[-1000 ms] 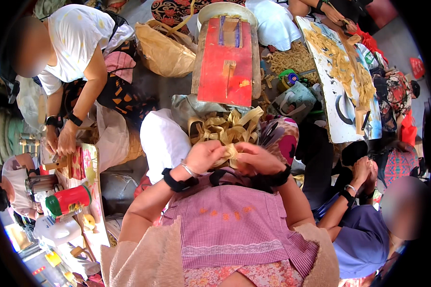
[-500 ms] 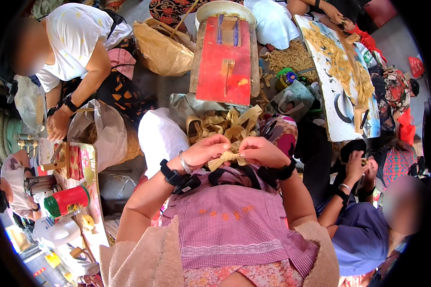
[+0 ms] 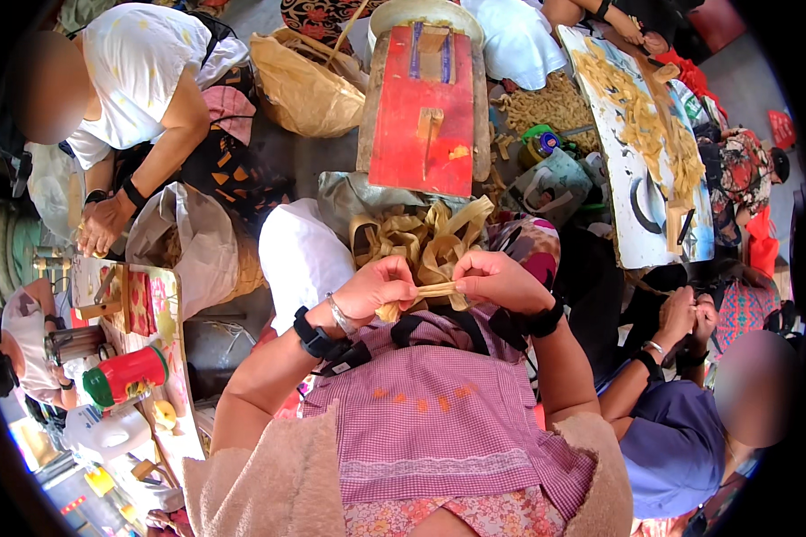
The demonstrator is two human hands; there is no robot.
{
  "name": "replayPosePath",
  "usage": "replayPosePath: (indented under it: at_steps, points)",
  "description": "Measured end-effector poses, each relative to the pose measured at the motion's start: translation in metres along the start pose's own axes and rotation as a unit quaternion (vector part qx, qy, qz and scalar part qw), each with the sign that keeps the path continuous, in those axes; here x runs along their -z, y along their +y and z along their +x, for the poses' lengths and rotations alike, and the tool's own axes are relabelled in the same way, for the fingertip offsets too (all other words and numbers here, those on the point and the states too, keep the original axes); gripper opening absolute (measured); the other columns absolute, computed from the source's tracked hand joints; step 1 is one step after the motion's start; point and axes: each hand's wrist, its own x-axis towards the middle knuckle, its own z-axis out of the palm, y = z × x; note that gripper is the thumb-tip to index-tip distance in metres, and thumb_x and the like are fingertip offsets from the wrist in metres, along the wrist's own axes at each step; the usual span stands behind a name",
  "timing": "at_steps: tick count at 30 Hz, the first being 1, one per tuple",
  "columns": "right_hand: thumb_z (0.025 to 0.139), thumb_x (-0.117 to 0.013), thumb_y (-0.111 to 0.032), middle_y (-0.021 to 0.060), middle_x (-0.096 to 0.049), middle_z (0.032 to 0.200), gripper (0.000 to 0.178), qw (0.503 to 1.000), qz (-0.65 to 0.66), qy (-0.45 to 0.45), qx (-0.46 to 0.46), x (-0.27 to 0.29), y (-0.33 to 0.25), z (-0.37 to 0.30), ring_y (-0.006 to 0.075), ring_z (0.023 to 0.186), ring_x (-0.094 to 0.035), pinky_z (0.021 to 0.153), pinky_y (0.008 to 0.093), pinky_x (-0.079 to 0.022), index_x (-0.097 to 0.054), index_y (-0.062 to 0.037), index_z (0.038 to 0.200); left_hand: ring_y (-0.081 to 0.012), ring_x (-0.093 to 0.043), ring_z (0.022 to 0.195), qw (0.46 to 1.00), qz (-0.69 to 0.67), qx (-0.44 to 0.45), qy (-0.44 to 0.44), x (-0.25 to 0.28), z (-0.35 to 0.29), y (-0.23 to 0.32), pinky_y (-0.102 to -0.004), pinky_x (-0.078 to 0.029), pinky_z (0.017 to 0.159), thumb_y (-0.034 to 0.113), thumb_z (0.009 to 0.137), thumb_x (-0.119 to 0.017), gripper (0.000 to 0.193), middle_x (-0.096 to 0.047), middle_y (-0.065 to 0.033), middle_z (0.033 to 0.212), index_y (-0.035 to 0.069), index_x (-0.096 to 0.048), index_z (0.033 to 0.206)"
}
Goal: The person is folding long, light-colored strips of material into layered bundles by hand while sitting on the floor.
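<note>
Between my hands a narrow, folded pale yellow strip point(image 3: 436, 289), which looks like bean curd skin, is stretched level above my lap. My left hand point(image 3: 378, 288) pinches its left end between thumb and forefinger, and a loose flap of it hangs below those fingers. Its right end is pinched the same way by my right hand point(image 3: 503, 283). Just beyond my hands lies a heap of similar looped strips point(image 3: 434, 234), on greyish plastic sheeting point(image 3: 345, 192).
Ahead stands a red board point(image 3: 421, 134) with small wooden blocks. A white board point(image 3: 622, 161) with yellow strips stands right. A paper sack point(image 3: 304, 85) and an open bag point(image 3: 192, 228) are left. Co-workers sit at both sides, one hand pair point(image 3: 686, 318) close at right.
My hands have drawn apart, pulling the bunched strip out into a thin, taut length. At right, the co-worker's hands have moved lower.
</note>
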Motion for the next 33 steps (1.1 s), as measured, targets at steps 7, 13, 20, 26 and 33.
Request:
replayPosePath:
  at_steps: [7, 13, 20, 26, 33]
  points:
    - [0.091, -0.057, -0.018, -0.0002, -0.057, 0.063, 0.018, 0.959, -0.248, 0.135, 0.038, 0.042, -0.021, 0.033, 0.0062, 0.056, -0.053, 0.051, 0.0224, -0.042, -0.058, -0.0024, 0.081, -0.0183, -0.061, 0.062, 0.834, 0.466, -0.247, 0.164, 0.024, 0.046, 0.046, -0.031, -0.046, 0.055, 0.013, 0.083, -0.061, 0.009, -0.06, -0.005, 0.068, 0.008, -0.054, 0.088]
    - [0.087, -0.057, -0.024, 0.0096, -0.059, 0.061, 0.027, 0.922, -0.219, 0.313, 0.068, 0.076, -0.03, 0.107, 0.0174, 0.053, -0.057, 0.053, 0.0315, -0.045, -0.061, 0.0021, 0.086, -0.0331, -0.063, 0.073, 0.701, 0.563, -0.322, 0.297, 0.041, 0.122, 0.085, -0.0392, -0.049, 0.063, 0.017, 0.082, -0.059, 0.012, -0.064, -0.0138, 0.077, 0.009, -0.057, 0.091]
    - [0.088, -0.053, -0.024, 0.0159, -0.065, 0.077, 0.028, 0.887, -0.317, 0.337, -0.004, 0.077, -0.005, 0.109, 0.0277, 0.063, -0.063, 0.058, 0.0377, -0.049, -0.061, 0.0018, 0.088, -0.0368, -0.061, 0.077, 0.672, 0.688, -0.117, 0.249, 0.035, 0.09, 0.063, -0.0454, -0.05, 0.066, 0.02, 0.082, -0.055, 0.016, -0.064, -0.0169, 0.082, 0.011, -0.056, 0.096]
    - [0.093, -0.051, -0.021, 0.0001, -0.061, 0.074, 0.02, 0.999, 0.028, 0.035, 0.018, -0.01, -0.016, 0.042, 0.0055, 0.062, -0.055, 0.05, 0.0188, -0.042, -0.058, -0.0034, 0.09, -0.0279, -0.058, 0.1, 0.555, 0.697, -0.409, 0.198, -0.001, 0.03, 0.033, -0.0362, -0.051, 0.081, 0.002, 0.069, -0.064, 0.047, -0.051, -0.0104, 0.122, 0.01, -0.057, 0.116]
    - [0.088, -0.055, -0.014, 0.0036, -0.064, 0.089, 0.029, 0.978, 0.206, -0.026, 0.033, -0.014, 0.004, 0.005, 0.0042, 0.065, -0.053, 0.047, 0.0171, -0.038, -0.055, -0.0018, 0.114, -0.0248, -0.063, 0.08, 0.711, 0.666, -0.174, 0.142, 0.029, 0.027, 0.006, -0.0324, -0.052, 0.07, 0.011, 0.084, -0.055, 0.019, -0.066, -0.0079, 0.09, 0.006, -0.063, 0.101]
